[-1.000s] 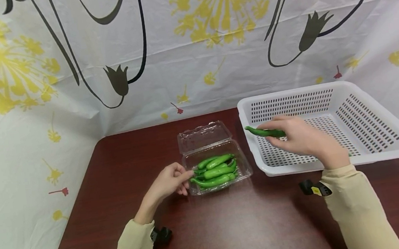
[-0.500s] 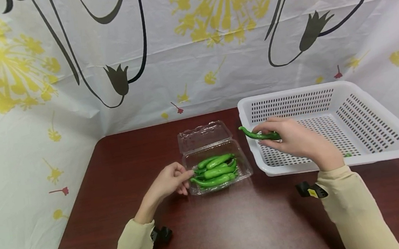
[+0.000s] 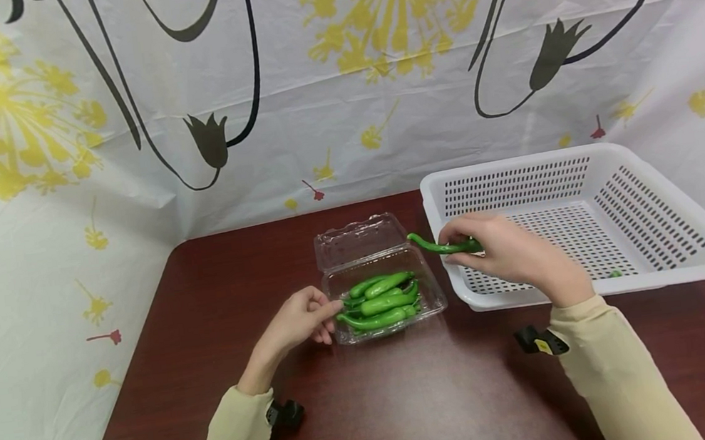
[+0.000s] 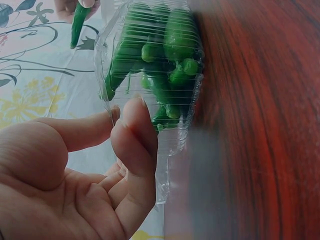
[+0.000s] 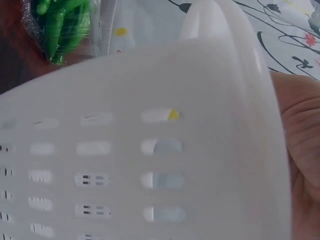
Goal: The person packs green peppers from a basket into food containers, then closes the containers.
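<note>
My left hand [image 3: 303,318] pinches the left edge of a clear plastic clamshell box [image 3: 433,296] between thumb and forefinger. Inside lie several green chili peppers [image 3: 382,321], also visible through the ribbed wall [image 4: 192,112] in the left wrist view. With its lid [image 3: 361,243] folded back, the box stands open. My right hand [image 3: 510,250] grips one green chili pepper [image 3: 424,244] between fingers and thumb, over the left rim of a white basket. Its curved tip points left, toward the box. In the right wrist view the basket wall [image 5: 125,80] hides most of this hand and the pepper.
The white perforated basket [image 3: 662,278] stands right of the box, with a bit of green [image 3: 615,273] near its front wall. Both rest on a dark red-brown table [image 3: 223,276]. A patterned white sheet [image 3: 329,122] hangs behind.
My right hand has moved left with the chili pepper, from over the basket's inside to its left rim. The green bit in the basket now shows more. My left hand stays still.
</note>
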`<state>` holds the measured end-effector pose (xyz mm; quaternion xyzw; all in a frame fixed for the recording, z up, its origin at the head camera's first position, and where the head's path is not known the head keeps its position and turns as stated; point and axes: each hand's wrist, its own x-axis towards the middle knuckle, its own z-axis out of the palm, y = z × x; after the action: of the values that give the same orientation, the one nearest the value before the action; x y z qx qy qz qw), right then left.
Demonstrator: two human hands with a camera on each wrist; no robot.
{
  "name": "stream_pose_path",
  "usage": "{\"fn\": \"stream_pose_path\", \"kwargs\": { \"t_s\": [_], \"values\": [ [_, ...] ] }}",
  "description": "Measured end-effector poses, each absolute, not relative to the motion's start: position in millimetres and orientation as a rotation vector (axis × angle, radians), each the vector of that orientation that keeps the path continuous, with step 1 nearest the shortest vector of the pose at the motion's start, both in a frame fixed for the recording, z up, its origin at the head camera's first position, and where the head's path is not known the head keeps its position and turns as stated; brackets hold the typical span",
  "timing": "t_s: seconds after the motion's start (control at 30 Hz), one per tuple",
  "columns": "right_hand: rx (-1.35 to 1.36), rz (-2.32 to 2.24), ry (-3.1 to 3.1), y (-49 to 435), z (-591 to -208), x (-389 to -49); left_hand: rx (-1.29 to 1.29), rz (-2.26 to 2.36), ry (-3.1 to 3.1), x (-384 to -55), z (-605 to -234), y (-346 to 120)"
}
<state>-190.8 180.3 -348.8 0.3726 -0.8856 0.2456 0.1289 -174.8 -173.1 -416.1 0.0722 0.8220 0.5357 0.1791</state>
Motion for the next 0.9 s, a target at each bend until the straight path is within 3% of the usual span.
{"fn": "stream_pose_path", "kwargs": {
  "t_s": [0.9],
  "values": [
    [1.188, 0.736, -2.558, 154, -362, -188, 0.205, 1.516, 2.33, -175, -417, -173]
  ]
}}
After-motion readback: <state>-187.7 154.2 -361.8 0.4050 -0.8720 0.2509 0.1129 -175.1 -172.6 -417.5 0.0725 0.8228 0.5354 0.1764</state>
